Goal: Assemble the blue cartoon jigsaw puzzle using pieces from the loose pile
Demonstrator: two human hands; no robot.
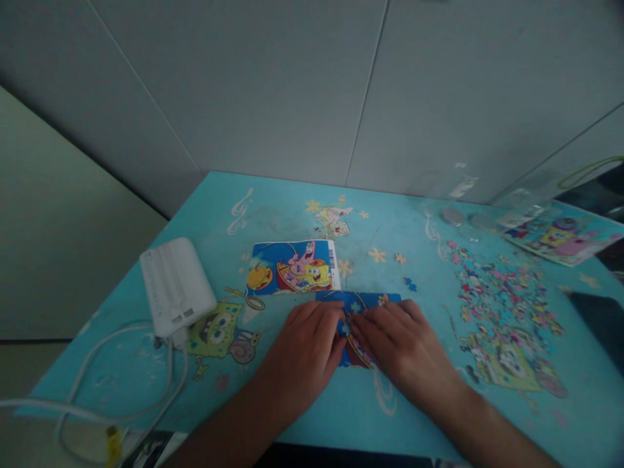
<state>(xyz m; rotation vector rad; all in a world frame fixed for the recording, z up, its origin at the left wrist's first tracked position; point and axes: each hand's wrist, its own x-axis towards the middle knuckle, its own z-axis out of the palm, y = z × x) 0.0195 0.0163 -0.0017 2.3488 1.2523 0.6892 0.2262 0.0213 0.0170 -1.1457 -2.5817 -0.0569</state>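
A partly assembled jigsaw puzzle (361, 354), blue with a red and yellow curved shape, lies flat on the table under my hands. My left hand (314, 338) presses on its left side, fingers bent and held together. From the other side, my right hand (397, 335) bears on the middle and right of it, with fingertips pinched at a puzzle piece beside the left fingertips. Both hands cover much of the puzzle, so its full outline is hidden. Just behind it lies a reference picture card (292, 268) with cartoon characters and a burger.
Loose puzzle pieces (507, 292) are heaped at the right, with stray pieces (410, 284) nearer the middle. A white power bank (178, 286) with cables sits at left. Clear bottles (524, 205), a cartoon sheet (565, 234) and a dark flat object (599, 318) lie at right.
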